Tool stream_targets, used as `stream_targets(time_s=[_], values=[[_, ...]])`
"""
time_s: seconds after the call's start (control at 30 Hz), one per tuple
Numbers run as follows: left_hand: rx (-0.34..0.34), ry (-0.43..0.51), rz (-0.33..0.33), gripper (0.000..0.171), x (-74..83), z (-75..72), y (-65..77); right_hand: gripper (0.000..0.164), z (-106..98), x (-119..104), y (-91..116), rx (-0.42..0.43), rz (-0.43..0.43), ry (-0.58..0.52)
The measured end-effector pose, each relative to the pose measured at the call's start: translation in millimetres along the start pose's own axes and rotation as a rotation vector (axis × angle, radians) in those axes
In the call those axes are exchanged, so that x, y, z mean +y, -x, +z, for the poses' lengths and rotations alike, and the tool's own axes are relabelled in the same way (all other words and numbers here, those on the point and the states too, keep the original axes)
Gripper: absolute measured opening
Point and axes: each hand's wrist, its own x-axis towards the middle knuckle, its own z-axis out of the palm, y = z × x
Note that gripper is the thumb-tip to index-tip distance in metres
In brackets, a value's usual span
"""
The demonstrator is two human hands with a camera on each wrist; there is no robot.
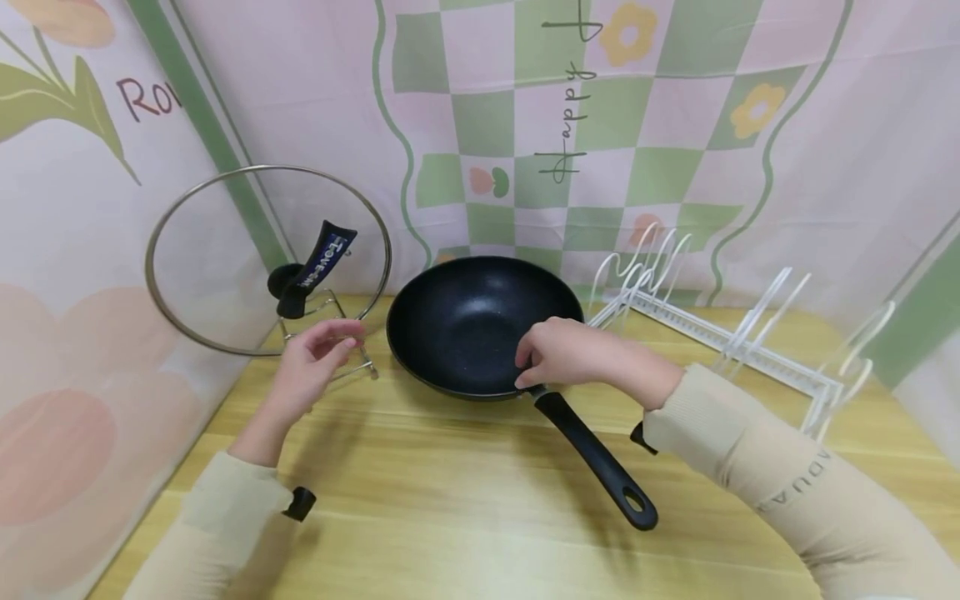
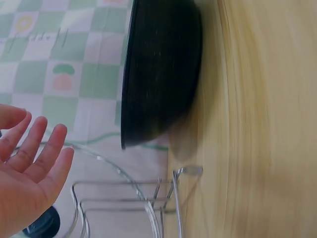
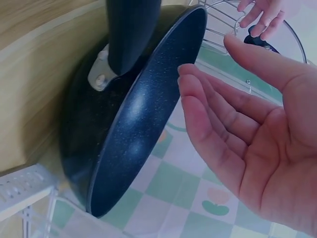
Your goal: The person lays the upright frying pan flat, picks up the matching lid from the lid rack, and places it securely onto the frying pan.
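Observation:
A black wok [image 1: 480, 321] sits on the wooden table, its long handle [image 1: 596, 458] pointing toward the near right. My right hand [image 1: 562, 354] hovers over the wok's near right rim by the handle's base; in the right wrist view its fingers are loosely bent, apart from the wok [image 3: 143, 119], and hold nothing. To the left of the wok my left hand [image 1: 311, 367] is held up with relaxed fingers, also holding nothing. Just beyond it, a glass lid [image 1: 217, 250] with a metal rim and black knob [image 1: 318, 271] leans upright in a wire stand [image 1: 367, 358].
At the right, a white rack [image 1: 738, 346] with upright wire loops stands on the table [image 1: 450, 517]. Behind everything hangs a checked, patterned cloth [image 1: 540, 125], and another printed cloth [image 1: 67, 333] covers the left side.

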Motion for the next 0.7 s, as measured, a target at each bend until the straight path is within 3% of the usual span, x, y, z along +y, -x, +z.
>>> stream_targets(time_s=[0.47, 0.7], values=[[0.155, -0.156, 0.027, 0.026, -8.2, -26.0, 10.0, 0.02, -3.6, -26.9, -28.9, 0.186, -0.122, -0.018], [0.228, -0.22, 0.037, 0.024, -13.5, -34.6, 9.2, 0.016, -10.4, -38.6, -45.2, 0.224, -0.148, -0.028]])
